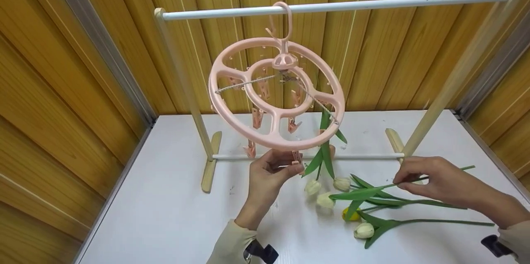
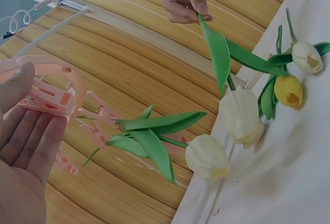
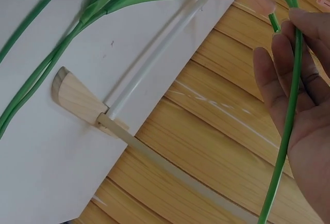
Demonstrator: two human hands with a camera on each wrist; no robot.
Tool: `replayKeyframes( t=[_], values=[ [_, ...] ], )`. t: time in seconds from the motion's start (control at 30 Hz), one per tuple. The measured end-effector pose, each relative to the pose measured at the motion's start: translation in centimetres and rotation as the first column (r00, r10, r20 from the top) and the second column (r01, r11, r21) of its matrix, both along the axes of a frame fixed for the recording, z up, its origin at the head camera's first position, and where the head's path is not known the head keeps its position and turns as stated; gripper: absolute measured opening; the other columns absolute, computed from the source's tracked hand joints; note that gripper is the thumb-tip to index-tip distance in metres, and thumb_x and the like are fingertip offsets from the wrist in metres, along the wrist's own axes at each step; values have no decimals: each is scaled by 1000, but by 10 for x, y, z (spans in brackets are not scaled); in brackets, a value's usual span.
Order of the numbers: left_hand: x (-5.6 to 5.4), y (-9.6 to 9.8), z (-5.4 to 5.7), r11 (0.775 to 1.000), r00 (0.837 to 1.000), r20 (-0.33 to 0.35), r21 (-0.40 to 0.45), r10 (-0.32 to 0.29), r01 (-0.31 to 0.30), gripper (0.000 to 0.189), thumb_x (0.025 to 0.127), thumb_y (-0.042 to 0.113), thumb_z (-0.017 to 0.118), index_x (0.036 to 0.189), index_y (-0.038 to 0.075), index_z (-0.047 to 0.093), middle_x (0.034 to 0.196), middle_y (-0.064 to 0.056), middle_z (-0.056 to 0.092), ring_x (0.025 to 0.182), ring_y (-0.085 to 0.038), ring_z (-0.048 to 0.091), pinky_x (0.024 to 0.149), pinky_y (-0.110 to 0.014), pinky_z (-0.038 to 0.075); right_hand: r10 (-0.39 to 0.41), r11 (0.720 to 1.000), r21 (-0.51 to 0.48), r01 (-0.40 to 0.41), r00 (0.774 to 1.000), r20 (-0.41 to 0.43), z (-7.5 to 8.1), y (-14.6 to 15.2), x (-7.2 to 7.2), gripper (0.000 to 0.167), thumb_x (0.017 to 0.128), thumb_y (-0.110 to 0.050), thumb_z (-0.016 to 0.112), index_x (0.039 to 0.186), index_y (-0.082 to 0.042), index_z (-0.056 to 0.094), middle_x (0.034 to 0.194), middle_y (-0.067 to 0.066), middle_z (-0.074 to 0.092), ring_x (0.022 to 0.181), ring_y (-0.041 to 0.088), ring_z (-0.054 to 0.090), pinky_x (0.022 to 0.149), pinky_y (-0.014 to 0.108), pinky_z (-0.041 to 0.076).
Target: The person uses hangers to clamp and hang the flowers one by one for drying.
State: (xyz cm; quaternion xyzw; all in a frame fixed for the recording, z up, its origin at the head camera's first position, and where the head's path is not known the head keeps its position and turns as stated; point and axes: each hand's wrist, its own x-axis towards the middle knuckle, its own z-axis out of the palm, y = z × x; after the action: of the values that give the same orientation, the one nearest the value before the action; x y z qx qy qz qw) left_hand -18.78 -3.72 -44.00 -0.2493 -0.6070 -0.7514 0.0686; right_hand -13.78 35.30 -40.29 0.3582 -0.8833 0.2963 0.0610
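Observation:
My left hand (image 1: 269, 179) pinches a pink clothespin (image 2: 49, 97) at the front rim of a round pink hanger (image 1: 232, 121), thumb on top and fingers beneath. In my right hand (image 1: 439, 179), thumb and fingertips grip the green stem (image 3: 289, 126) of a white tulip (image 2: 242, 115), whose leaves and flower point left toward the hanger. Another white tulip (image 2: 207, 157) hangs head down from the hanger's right side, close to the left hand. Behind it a pink tulip (image 3: 263, 1) also hangs, mostly hidden by leaves in the head view.
The hanger hooks over the white bar (image 1: 372, 3) of a wooden-legged rack (image 1: 455, 69). Several other clothespins (image 1: 256, 118) dangle from it. On the white table (image 1: 165, 222) lie a yellow tulip (image 1: 350, 214) and a white one (image 1: 364, 230). A wood-panelled wall (image 1: 385, 69) stands behind.

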Motion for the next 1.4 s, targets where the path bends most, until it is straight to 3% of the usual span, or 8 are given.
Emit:
replayKeyframes(
  t=[0.3, 0.57, 0.83, 1.13, 1.4],
  values=[
    [1, 2, 1, 1000, 1000, 8, 17, -10, 9, 28, 88, 1, 85, 114, -2, 74, 105, -15, 77, 98, -30, 76, 84, -43, 65, 34, 999, 5, -34, 999, -3, 10, -21, -2, 43, 85, 7, 85, 103, -31, 77, 97, -16, 70, 81, 6, 68, 70, 20, 61],
    [2, 5, 0, 998, 999, 18, 42, -47, 46, 27, 90, 1, 84, 114, -5, 72, 104, -17, 75, 96, -27, 75, 85, -44, 65, 66, 998, -3, -66, 998, 8, 13, -44, -7, 27, 93, -5, 83, 104, -29, 77, 97, -8, 72, 84, 6, 68, 71, 21, 61],
    [5, 7, 1, 999, 999, 16, 16, -49, 49, 29, 91, 3, 83, 117, -3, 71, 108, -16, 76, 99, -27, 75, 88, -41, 64, 60, 998, -13, -60, 998, -2, 22, -69, -11, 37, 88, 5, 84, 104, -27, 77, 99, -13, 71, 87, 7, 69, 75, 22, 63],
    [7, 9, 4, 999, 999, 17, -8, -31, 31, 31, 90, 3, 84, 118, -2, 72, 109, -14, 77, 99, -29, 75, 89, -41, 64, 81, 997, -13, -81, 995, -61, 28, -90, -18, 36, 86, 9, 84, 104, -22, 77, 100, -12, 70, 89, 8, 70, 77, 26, 64],
    [7, 11, 5, 1000, 1000, 9, -6, -23, 23, 29, 91, 3, 84, 116, -3, 71, 107, -14, 78, 98, -28, 75, 88, -40, 64, 119, 992, -25, -123, 985, -128, 31, -103, -24, 36, 85, 10, 83, 104, -20, 78, 99, -11, 69, 88, 8, 68, 79, 18, 60]
  ],
)
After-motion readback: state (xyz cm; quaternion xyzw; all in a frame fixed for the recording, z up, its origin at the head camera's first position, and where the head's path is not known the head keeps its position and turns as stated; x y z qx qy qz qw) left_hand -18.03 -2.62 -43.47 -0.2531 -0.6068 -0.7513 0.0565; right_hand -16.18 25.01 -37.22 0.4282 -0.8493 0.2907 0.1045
